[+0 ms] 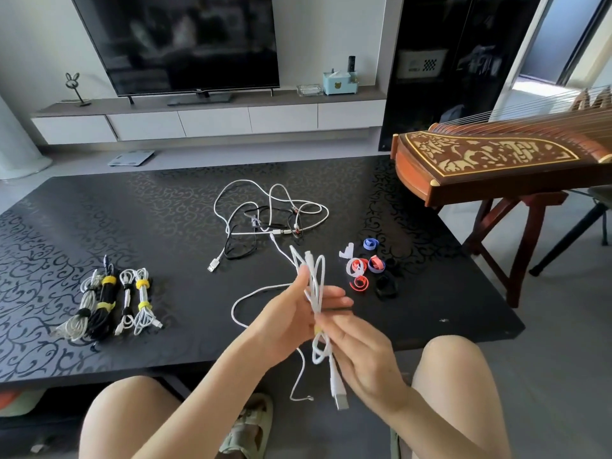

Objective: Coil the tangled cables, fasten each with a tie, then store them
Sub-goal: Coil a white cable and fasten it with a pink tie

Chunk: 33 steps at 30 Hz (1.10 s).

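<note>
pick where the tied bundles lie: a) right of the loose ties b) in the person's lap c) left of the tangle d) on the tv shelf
c: the bundles lie on the left part of the table, well left of the tangle, while the ties sit to its right.
</note>
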Motion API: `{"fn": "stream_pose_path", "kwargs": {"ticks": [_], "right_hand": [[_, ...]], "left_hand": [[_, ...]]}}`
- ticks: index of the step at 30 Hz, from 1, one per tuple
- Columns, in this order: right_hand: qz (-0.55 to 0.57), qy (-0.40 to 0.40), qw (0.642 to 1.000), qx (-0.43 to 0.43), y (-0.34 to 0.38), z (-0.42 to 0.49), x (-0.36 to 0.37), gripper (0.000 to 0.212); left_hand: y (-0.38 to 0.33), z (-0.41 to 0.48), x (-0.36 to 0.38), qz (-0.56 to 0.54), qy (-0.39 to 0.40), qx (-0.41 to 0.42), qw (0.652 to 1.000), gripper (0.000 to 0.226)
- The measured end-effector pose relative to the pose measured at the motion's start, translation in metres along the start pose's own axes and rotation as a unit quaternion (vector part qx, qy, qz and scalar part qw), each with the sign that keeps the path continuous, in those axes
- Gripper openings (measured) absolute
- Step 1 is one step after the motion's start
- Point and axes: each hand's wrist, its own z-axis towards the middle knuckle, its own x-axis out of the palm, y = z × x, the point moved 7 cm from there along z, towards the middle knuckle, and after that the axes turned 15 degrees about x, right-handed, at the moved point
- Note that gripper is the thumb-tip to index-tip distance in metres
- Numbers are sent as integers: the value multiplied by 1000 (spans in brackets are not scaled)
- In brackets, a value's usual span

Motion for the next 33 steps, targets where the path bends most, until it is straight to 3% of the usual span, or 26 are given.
{"fn": "stream_pose_path", "kwargs": {"ticks": [2, 6, 9, 12, 15, 20, 23, 27, 30, 33], "right_hand": [[-33, 18, 999, 8, -7, -4, 1, 32], [-96, 37, 995, 10, -27, 4, -10, 36], [-166, -37, 981, 99, -62, 26, -30, 26], [-217, -58, 946, 233, -110, 53, -36, 12], [-258, 4, 903, 343, -157, 73, -32, 17], [-381, 122, 865, 303, -176, 75, -6, 20], [-409, 106, 856, 299, -178, 68, 4, 15], [-361, 86, 873, 316, -172, 54, 14, 10], [-342, 32, 894, 289, -160, 47, 16, 14], [-225, -37, 912, 340, -157, 42, 8, 14]], "left_hand": [[-3, 4, 3, -13, -6, 37, 999, 48], [-6, 14, -9, -8, -128, 78, 989, 31], [-18, 22, -30, 11, -234, 95, 967, 31], [-26, 29, -47, 36, -270, 79, 959, 34], [-23, 33, -56, -10, -277, 51, 959, 36], [-15, 44, -68, 29, -250, 49, 967, 34], [-1, 55, -70, 83, -238, 38, 967, 26], [20, 69, -66, 126, -226, 10, 966, 14], [36, 77, -58, 214, -192, -19, 958, 31], [47, 80, -47, 254, -177, -25, 951, 47]]}}
